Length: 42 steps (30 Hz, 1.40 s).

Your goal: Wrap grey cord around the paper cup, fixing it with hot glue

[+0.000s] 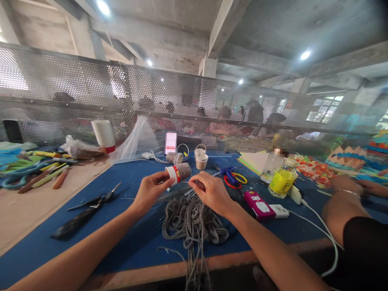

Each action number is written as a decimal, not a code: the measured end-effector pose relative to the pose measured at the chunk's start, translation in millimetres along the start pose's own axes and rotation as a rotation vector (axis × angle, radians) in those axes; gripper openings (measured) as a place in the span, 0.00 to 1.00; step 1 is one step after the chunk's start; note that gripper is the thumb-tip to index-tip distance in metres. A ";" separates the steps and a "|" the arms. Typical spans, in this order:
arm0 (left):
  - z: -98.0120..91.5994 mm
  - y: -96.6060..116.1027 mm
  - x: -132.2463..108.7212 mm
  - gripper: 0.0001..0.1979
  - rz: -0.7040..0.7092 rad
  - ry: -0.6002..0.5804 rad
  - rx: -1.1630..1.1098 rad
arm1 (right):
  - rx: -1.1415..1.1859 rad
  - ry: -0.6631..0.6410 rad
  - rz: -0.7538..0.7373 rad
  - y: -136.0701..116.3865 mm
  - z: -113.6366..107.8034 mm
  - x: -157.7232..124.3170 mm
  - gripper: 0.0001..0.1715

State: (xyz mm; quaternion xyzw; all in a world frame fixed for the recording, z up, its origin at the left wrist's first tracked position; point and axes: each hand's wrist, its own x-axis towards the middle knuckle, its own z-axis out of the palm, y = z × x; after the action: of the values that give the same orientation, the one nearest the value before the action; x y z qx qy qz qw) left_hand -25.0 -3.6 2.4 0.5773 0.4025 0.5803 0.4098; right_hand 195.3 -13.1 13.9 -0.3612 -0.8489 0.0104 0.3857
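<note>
We're holding the paper cup [175, 173] on its side above the blue tabletop [139, 242], rim end toward our left, its narrow end showing a grey-brown wrap; looks like we're winding cord round it. For a clean wrap, we should be keeping the strand taut, laying each turn snug against the last, rotating the cup without crushing the wall. Left hand [153, 186] is gripping the white rim end, thumb and fingers parted only by the cup. Right hand [210, 192] is pinching, fingertips together just beside the wrapped end, apparently on a thin strand; too small to be sure. Below, the loose grey cord [194, 222] is lying in loops, trailing over the near edge: snag risk, we're thinking. Glue gun [230, 176] is lying right of our right hand.
</note>
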 end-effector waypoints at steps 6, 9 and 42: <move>6.1 4.0 -5.1 0.12 -0.010 -0.082 0.058 | 0.042 0.032 -0.030 -1.9 -1.7 0.6 0.12; 7.4 3.8 -6.4 0.12 -0.023 -0.102 0.050 | 0.069 0.041 -0.041 -0.2 -2.1 1.1 0.11; 7.1 -0.3 -11.4 0.11 -0.022 -0.334 0.162 | 0.062 0.124 -0.030 8.4 0.5 3.7 0.09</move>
State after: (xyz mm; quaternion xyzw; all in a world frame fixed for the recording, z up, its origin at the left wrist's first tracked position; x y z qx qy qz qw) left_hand -17.9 -14.3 -1.7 0.6924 0.3805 0.4375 0.4295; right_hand 198.4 -4.5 13.5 -0.3364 -0.8280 0.0085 0.4486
